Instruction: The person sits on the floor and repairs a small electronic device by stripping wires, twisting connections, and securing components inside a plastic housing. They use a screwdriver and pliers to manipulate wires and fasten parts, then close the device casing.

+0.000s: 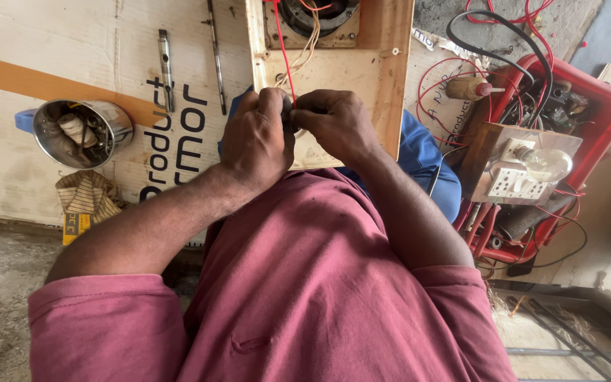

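Red insulated wire [284,53] runs as a thin line from the motor coil [317,13] at the far end of the pale wooden board [383,71] down to the hands, where the left hand [254,141] and the right hand [334,124] meet over the board with each grip narrow and pinched on the wire's near end. Judged by its look, the wire is light, flexible and smooth-coated, likely to slip or kink, so it is best held close to its end between thumb and forefinger. Pale strands [310,39] run beside it.
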